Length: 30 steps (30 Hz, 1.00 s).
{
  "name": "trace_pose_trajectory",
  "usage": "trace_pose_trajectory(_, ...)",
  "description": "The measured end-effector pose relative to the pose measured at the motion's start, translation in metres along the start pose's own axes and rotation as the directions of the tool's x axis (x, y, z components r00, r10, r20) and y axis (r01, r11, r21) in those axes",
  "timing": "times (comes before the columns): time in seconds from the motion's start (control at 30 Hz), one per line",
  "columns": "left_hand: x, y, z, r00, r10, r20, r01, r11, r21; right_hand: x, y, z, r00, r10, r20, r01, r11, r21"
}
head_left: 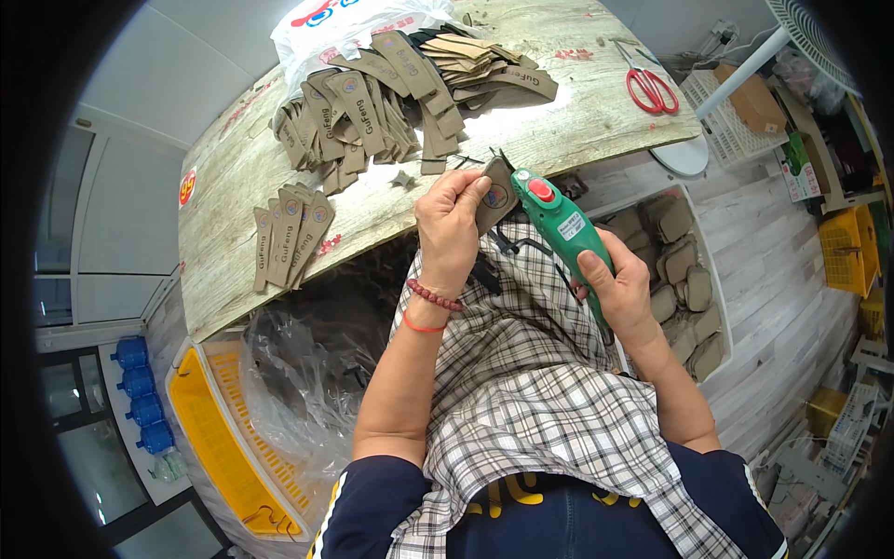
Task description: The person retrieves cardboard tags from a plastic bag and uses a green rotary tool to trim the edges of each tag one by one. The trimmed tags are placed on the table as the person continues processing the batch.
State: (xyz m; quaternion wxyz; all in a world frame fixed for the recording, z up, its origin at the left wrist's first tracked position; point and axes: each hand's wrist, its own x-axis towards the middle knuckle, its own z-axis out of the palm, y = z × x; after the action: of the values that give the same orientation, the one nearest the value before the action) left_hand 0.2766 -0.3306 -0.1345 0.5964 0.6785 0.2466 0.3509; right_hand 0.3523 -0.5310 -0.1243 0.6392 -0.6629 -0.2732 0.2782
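My left hand (447, 219) pinches a flat brown fabric piece (498, 193) with a small round emblem, just past the table's near edge. My right hand (616, 287) is wrapped round the body of green electric scissors (565, 226) with a red button. The tool's head is against or very close to the right edge of the piece; I cannot tell whether it touches. Dark thin trimmings (510, 244) lie on the checked apron below. On the table, beyond my left hand, is a heap of similar brown strap-shaped pieces (355, 114); several more (291, 233) lie fanned at the left.
Red-handled scissors (652, 90) lie at the table's far right. A white plastic bag (349, 37) stands behind the heap. At right, a white bin (717, 307) holds brown padded pieces. Left of my legs are a clear plastic bag (303, 373) and a yellow basket (209, 429).
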Motion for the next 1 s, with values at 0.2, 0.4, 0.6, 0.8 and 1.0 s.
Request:
trace_pose_trajectory(0.2, 0.01, 0.004, -0.024, 0.979, -0.021, 0.205, -0.004, 0.992, 0.123, 0.003, 0.001, -0.003, 0.998, 0.016, 0.056, -0.015, 1.0, -0.014)
trace_pose_trajectory(0.4, 0.037, 0.018, -0.119, 0.992, -0.124, 0.014, 0.12, 0.982, 0.149, 0.003, 0.007, 0.002, 0.999, 0.048, 0.019, -0.048, 0.999, 0.022)
trace_pose_trajectory(0.6, 0.092, -0.015, -0.178, 0.936, 0.223, -0.271, 0.023, 0.732, 0.681, 0.006, 0.014, 0.008, 0.996, 0.083, 0.035, -0.083, 0.996, -0.014)
trace_pose_trajectory(0.8, 0.18, -0.035, -0.102, 0.851, 0.198, -0.487, 0.263, 0.643, 0.719, 0.007, 0.01, 0.014, 0.994, 0.103, 0.036, -0.101, 0.994, -0.053)
trace_pose_trajectory(1.0, 0.191, -0.047, -0.088, 0.751, 0.169, -0.638, 0.117, 0.917, 0.38, 0.006, 0.013, 0.015, 0.995, 0.097, 0.018, -0.096, 0.994, -0.044)
